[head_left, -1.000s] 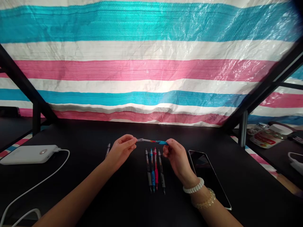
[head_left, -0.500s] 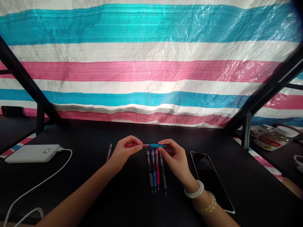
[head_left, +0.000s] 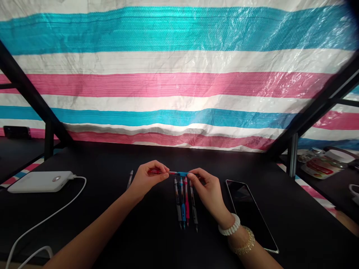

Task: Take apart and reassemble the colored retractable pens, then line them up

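Okay, head view: my right hand [head_left: 206, 186] has just closed over the tip end of the red-and-blue pen [head_left: 182, 174] — that tip poked out past my fingers a moment ago, now it's covered. Left hand [head_left: 148, 179] pinches the red end. Pen's near level, mid-frame, just above four pens [head_left: 187, 205]; phone [head_left: 252, 215] lower right. Means it's steadied from both ends, I'd say — can't tell if anything's turning.
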`<state>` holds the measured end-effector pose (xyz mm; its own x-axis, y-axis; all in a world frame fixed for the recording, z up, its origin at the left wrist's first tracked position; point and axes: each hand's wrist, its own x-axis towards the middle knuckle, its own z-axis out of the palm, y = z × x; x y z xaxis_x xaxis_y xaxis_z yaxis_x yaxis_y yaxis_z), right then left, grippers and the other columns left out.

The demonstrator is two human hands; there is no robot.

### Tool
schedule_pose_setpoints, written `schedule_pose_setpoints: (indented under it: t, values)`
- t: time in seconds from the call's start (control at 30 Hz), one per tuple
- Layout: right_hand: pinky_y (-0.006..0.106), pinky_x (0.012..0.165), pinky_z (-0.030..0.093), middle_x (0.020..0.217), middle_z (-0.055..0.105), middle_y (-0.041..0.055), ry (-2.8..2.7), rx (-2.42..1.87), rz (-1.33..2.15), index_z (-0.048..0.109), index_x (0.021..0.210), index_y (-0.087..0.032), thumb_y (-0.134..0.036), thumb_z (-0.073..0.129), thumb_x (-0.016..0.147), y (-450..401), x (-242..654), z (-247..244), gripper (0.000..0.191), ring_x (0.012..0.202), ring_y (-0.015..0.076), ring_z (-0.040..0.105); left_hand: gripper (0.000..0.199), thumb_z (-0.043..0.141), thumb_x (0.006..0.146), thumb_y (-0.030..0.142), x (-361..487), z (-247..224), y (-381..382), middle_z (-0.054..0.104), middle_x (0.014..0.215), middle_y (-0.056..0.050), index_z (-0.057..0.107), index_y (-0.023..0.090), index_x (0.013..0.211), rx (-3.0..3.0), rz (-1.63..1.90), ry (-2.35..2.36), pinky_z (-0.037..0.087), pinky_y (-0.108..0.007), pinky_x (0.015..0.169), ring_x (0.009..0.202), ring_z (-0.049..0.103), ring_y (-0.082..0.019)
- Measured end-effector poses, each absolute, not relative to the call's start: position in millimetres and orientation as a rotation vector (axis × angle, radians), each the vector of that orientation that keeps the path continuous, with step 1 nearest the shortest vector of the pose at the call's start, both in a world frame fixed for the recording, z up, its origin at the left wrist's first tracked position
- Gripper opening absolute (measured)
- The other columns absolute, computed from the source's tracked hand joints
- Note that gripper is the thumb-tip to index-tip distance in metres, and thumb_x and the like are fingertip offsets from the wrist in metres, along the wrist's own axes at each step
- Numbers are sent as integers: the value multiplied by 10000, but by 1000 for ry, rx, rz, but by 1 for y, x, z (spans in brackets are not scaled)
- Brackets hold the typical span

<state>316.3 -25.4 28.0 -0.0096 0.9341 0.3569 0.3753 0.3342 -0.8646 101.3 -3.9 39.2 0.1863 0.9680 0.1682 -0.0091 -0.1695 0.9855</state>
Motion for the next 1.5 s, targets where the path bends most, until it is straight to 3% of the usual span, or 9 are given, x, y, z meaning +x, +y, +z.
schedule_pose_setpoints:
  t: [0.13, 0.33, 0.5, 0.63, 0.8, 0.93, 1.03, 1.2, 1.5]
  values:
    - [247, 478, 338, 507, 465, -28, -1593, -1227, 719, 577, 600, -179, -452, 476, 964, -27, 316, 29, 466, 477, 114, 442, 164, 797, 688, 251, 102, 41, -6, 703, 891, -37, 649, 184, 712, 1434, 1166, 982, 523, -321, 794, 875, 683, -210]
    - [258, 603, 450, 762, 601, -6, -1598, -1120, 752, 537, 1185, -218, -307, 546, 926, -29, 314, 33, 275, 683, 163, 591, 178, 794, 700, 291, 102, 38, -4, 705, 929, -49, 654, 186, 737, 1354, 1238, 1042, 507, -339, 831, 897, 665, -211]
    - [275, 622, 465, 810, 656, 18, -1625, -1107, 745, 488, 1023, -231, -274, 471, 965, -31, 313, 33, 74, 705, 176, 628, 171, 793, 704, 292, 103, 36, -3, 704, 930, -52, 660, 188, 728, 1328, 1237, 1033, 493, -338, 831, 907, 661, -217]
    - [261, 537, 400, 655, 596, -8, -1698, -1209, 662, 542, 811, -219, -371, 457, 985, -30, 316, 32, 245, 565, 147, 546, 164, 800, 697, 270, 103, 36, -4, 708, 921, -45, 663, 189, 732, 1300, 1231, 1015, 486, -327, 830, 897, 662, -209]
    - [261, 617, 466, 783, 651, -4, -1646, -1162, 658, 537, 1092, -231, -297, 572, 923, -27, 314, 31, 186, 700, 170, 624, 147, 795, 705, 255, 102, 35, -3, 707, 904, -31, 668, 192, 745, 1255, 1280, 1026, 473, -294, 818, 890, 648, -183]
    - [265, 632, 464, 800, 669, 4, -1691, -1204, 580, 576, 931, -225, -250, 554, 925, -27, 316, 32, 34, 704, 166, 631, 149, 795, 705, 248, 102, 34, -2, 711, 902, -28, 668, 192, 758, 1248, 1282, 1019, 472, -291, 817, 897, 654, -185]
    - [276, 594, 448, 694, 632, 6, -1746, -1258, 540, 592, 813, -215, -331, 490, 969, -28, 318, 32, 220, 629, 165, 599, 164, 795, 709, 256, 102, 34, -3, 712, 900, -33, 669, 190, 791, 1261, 1275, 1019, 476, -295, 811, 884, 656, -186]
    - [276, 631, 481, 832, 673, 13, -1720, -1212, 558, 585, 1008, -233, -303, 612, 901, -27, 317, 32, 130, 712, 178, 632, 282, 808, 696, 249, 104, 37, -5, 721, 893, -27, 648, 210, 925, 1233, 1295, 1012, 487, -302, 815, 881, 663, -184]
    - [298, 644, 457, 817, 642, 27, -1812, -1245, 425, 607, 956, -232, -352, 573, 937, -28, 317, 30, 126, 697, 183, 594, 410, 833, 662, 239, 104, 35, -3, 742, 879, -36, 627, 205, 1015, 1138, 1335, 963, 490, -305, 816, 861, 678, -183]
